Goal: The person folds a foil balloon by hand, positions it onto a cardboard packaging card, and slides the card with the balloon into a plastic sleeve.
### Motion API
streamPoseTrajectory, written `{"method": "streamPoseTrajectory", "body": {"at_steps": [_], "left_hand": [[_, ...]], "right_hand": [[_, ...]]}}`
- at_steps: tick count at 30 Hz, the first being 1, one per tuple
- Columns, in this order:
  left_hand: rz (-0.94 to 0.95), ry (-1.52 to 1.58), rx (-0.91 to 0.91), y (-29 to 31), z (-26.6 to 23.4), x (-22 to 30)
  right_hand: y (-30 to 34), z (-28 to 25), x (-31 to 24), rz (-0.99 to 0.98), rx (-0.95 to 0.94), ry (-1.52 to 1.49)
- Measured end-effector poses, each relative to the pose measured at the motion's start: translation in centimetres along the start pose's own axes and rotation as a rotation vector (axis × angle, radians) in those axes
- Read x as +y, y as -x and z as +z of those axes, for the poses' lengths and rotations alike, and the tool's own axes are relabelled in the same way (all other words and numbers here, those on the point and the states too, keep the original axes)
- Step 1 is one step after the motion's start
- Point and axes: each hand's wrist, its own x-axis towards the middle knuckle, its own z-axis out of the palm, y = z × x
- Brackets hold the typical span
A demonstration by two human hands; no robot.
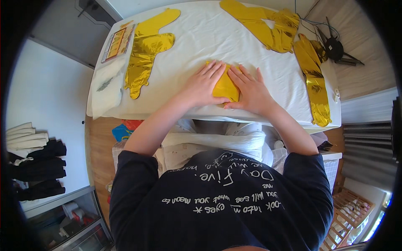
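Note:
A folded gold foil balloon (226, 88) lies flat on the white-covered table (201, 46), close to its front edge. My left hand (205, 85) rests palm down on the left side of the foil, fingers stretched out. On the foil's right side lies my right hand (253, 92), also flat, with its fingers spread a little. Both thumbs come near each other at the foil's lower edge. Parts of the foil are hidden under the hands.
Flat gold foil balloons lie around: one at the left (144, 52), one at the back right (268, 27), one along the right edge (314, 81). A picture package (118, 44) and clear plastic bag (108, 85) sit far left. A black antenna device (334, 48) stands back right.

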Motion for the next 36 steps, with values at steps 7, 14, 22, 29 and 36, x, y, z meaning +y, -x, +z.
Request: {"method": "streamPoseTrajectory", "body": {"at_steps": [7, 14, 22, 29, 36], "left_hand": [[-0.117, -0.083, 0.013, 0.2, -0.6, 0.8], [-0.139, -0.133, 0.003, 0.4, -0.6, 0.9], [-0.137, -0.089, 0.051, 0.4, 0.2, 0.5], [-0.149, -0.125, -0.033, 0.4, -0.2, 0.7], [-0.163, -0.122, -0.069, 0.6, -0.2, 0.5]], "right_hand": [[0.0, -0.2, 0.0, -0.003, -0.01, 0.001], [-0.1, -0.2, -0.1, 0.003, -0.019, -0.003], [-0.2, -0.1, 0.1, 0.004, -0.029, -0.009], [-0.1, -0.8, 0.2, 0.003, -0.049, -0.032], [0.1, -0.5, 0.7, -0.012, -0.083, -0.051]]}}
